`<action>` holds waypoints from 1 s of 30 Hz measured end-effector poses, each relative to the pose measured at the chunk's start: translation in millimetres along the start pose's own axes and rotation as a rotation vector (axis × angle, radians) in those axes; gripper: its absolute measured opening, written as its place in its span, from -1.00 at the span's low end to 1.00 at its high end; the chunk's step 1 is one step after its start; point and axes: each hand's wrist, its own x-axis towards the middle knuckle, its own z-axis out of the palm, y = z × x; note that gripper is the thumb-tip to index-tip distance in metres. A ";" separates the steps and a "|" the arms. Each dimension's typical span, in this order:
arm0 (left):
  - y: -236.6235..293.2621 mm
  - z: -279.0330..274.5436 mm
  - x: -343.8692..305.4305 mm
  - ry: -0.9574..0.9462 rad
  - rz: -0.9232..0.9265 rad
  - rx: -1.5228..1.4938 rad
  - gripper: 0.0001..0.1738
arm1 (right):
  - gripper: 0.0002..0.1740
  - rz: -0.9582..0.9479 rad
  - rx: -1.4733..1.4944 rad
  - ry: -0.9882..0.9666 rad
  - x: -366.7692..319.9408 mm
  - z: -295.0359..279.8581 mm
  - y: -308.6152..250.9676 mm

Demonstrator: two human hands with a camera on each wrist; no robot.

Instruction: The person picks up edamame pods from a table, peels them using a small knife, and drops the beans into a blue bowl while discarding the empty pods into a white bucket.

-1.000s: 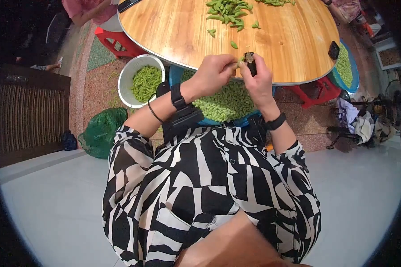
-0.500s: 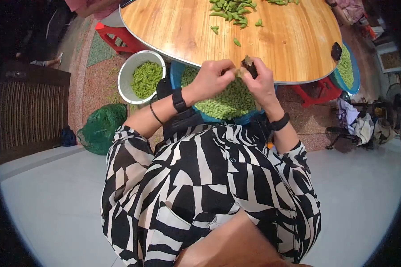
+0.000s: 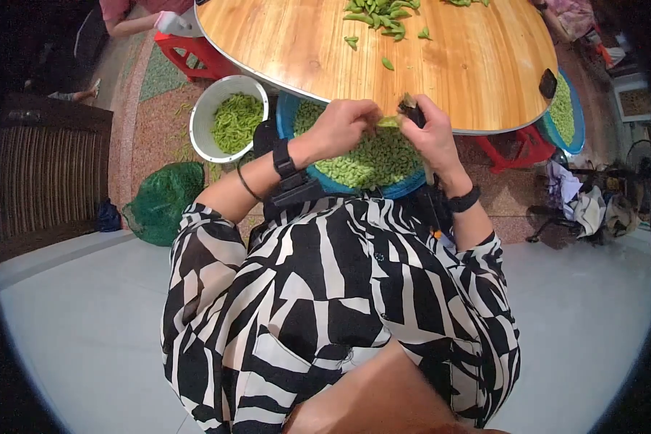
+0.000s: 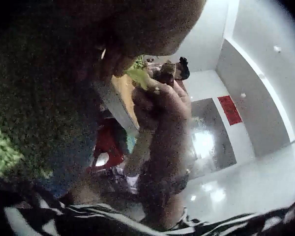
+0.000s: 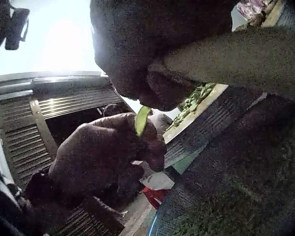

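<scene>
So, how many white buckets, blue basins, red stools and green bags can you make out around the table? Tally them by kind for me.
White bucket: 1
Blue basins: 2
Red stools: 2
Green bag: 1
Total: 6

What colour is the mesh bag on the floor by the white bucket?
The mesh bag is dark green; it shows best in the head view.

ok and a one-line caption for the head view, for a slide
Left hand and right hand hold a green pod over a blue basin of shelled beans, beside a wooden table.
</scene>
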 end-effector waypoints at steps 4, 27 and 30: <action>8.7 1.4 -8.8 0.077 0.134 0.227 -0.80 | -0.86 0.103 0.127 -0.019 -2.4 1.7 18.8; -6.5 -42.2 108.6 0.001 0.561 0.819 -0.80 | -0.80 0.148 0.276 -0.160 -19.4 2.7 8.6; -20.2 -32.3 127.9 0.003 0.520 0.870 -0.85 | -0.79 0.300 0.511 -0.164 -23.6 -6.6 13.8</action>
